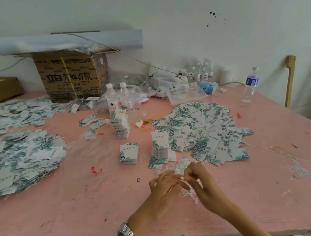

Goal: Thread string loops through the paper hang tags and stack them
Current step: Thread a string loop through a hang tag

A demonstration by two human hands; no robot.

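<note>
Over the pink table (83, 207), both hands meet low at centre: left hand (163, 184) and right hand (202, 179) pinch one leaf-print tag (181, 167) fingertip to fingertip, white string (187, 191) trailing beneath (wristwatch (128, 233) on the left). The cardboard box (71, 76) at the back reads "立白". Loose tags (202, 129) fan out just beyond the hands, a neat stack (160, 145) at their edge, water bottles (112, 100) further back.

From where our left hand (165, 184) and right hand (202, 182) pinch the tag (181, 166), we have bare pink table (83, 207) open to the left and nearer us, while tag stacks (161, 150) and a spread pile (203, 125) crowd just beyond and loose strings (302, 169) lie off right.
</note>
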